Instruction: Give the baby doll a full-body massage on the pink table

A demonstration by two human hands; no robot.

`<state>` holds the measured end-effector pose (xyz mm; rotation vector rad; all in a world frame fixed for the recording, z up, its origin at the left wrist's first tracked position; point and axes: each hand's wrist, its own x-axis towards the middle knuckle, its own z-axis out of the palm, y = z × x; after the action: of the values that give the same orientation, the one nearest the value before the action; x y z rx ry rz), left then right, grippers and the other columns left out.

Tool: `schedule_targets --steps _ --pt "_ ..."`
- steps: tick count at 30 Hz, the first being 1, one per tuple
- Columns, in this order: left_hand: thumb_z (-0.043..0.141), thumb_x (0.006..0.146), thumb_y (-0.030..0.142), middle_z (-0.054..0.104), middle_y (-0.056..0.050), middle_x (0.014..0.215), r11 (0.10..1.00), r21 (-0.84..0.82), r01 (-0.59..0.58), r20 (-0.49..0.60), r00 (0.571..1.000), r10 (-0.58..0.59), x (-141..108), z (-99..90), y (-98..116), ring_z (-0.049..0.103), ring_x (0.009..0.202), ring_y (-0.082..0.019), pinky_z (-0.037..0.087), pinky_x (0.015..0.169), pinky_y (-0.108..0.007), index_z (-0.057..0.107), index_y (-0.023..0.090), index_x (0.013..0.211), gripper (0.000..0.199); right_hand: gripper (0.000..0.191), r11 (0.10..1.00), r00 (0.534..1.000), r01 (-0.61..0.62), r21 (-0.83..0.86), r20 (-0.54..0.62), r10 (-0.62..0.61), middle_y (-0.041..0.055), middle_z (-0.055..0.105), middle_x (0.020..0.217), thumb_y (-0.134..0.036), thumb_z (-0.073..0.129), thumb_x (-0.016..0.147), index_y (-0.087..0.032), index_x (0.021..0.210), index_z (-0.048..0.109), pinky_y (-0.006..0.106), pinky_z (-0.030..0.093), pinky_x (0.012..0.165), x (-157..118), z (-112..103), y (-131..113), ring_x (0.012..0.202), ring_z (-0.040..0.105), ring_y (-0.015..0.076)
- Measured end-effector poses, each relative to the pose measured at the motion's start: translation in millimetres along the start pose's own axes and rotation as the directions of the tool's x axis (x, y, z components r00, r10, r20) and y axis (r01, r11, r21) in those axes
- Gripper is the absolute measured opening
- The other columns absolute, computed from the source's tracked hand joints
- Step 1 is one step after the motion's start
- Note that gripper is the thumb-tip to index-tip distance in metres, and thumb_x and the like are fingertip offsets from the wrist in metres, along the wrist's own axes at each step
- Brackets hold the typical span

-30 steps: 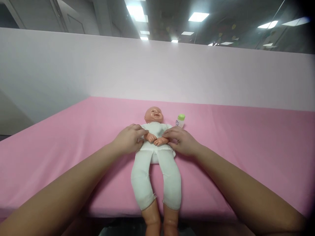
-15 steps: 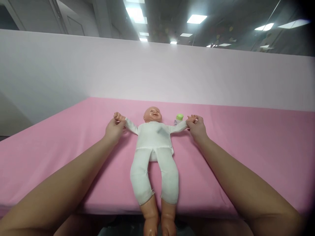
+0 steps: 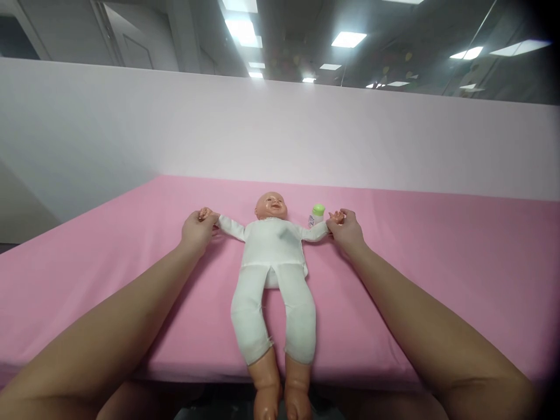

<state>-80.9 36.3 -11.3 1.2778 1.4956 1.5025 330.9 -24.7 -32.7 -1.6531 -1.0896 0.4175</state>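
A baby doll [image 3: 275, 248] with a white cloth body lies on its back, head toward the wall and feet past the table's front edge. Both its arms are stretched out sideways. My left hand [image 3: 198, 231] is closed around the doll's wrist on the left side, thumb on top. On the right side, my right hand [image 3: 347, 232] pinches the doll's other wrist, and the small plastic fingers show above my grip. Just behind that arm stands a small white bottle [image 3: 317, 216] with a green cap, its lower part hidden by the doll's sleeve.
The padded table has a pink cover [image 3: 437, 280]. A white wall [image 3: 306, 134] rises along its back, with dark glass [image 3: 289, 46] above it reflecting ceiling lights. My knees are under the front edge, beside something dark.
My left hand has drawn the doll's arm slightly outward to the left. My right hand has shifted a little left and down with the other arm, showing more of the bottle.
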Motion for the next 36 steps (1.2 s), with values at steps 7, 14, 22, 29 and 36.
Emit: schedule_targets --steps 7,14,22,29,36 --pt "0.066 0.089 0.043 0.073 -0.006 0.116 0.777 0.253 -0.576 0.385 0.797 0.466 -65 20.3 29 0.067 0.105 -0.027 0.053 0.098 -0.039 0.073 0.029 0.12 0.035 0.036 0.753 0.727 0.658 -0.013 0.269 -0.632 0.0064 0.074 0.119 -0.024 0.071 0.088 -0.027 0.123 0.065 0.038 0.056 0.086 -66 19 -49 0.096 0.069 0.0243" --pt "0.056 0.092 0.026 0.068 -0.009 0.136 0.501 0.199 -0.842 0.788 0.442 0.43 -64 23.0 26 0.055 0.13 -0.035 0.038 0.117 -0.054 0.075 0.034 0.13 0.044 0.035 0.358 0.331 0.932 -0.059 0.541 -0.773 0.0045 0.073 0.124 -0.012 0.061 0.095 -0.03 0.122 0.073 0.047 0.048 0.103 -75 21 -53 0.112 0.063 0.0275" --pt "0.062 0.092 0.035 0.072 -0.007 0.128 0.576 0.233 -0.783 0.686 0.552 0.473 -61 21.3 25 0.062 0.12 -0.032 0.045 0.112 -0.047 0.076 0.031 0.126 0.037 0.031 0.614 0.555 0.788 -0.051 0.493 -0.671 0.0055 0.075 0.114 -0.019 0.065 0.092 -0.028 0.122 0.07 0.044 0.053 0.094 -74 20 -53 0.104 0.066 0.0263" --pt "0.07 0.087 0.041 0.073 -0.006 0.105 0.961 0.143 -0.235 0.252 0.948 0.194 -24 8.1 11 0.069 0.098 -0.024 0.057 0.084 -0.033 0.071 0.025 0.106 0.025 0.061 0.969 0.989 0.099 0.225 0.088 -0.121 0.0093 0.071 0.123 -0.033 0.072 0.086 -0.026 0.141 0.049 0.031 0.06 0.078 -16 12 -15 0.098 0.072 0.022" --pt "0.069 0.076 0.028 0.068 -0.007 0.101 0.986 0.121 0.113 0.022 0.993 -0.116 16 -3.1 -10 0.069 0.083 -0.021 0.059 0.07 -0.033 0.053 0.022 0.104 0.033 0.063 0.968 0.964 -0.243 -0.056 0.095 0.247 0.0125 0.073 0.114 -0.048 0.068 0.087 -0.02 0.14 0.048 0.031 0.057 0.069 15 -1 7 0.087 0.073 0.0247"
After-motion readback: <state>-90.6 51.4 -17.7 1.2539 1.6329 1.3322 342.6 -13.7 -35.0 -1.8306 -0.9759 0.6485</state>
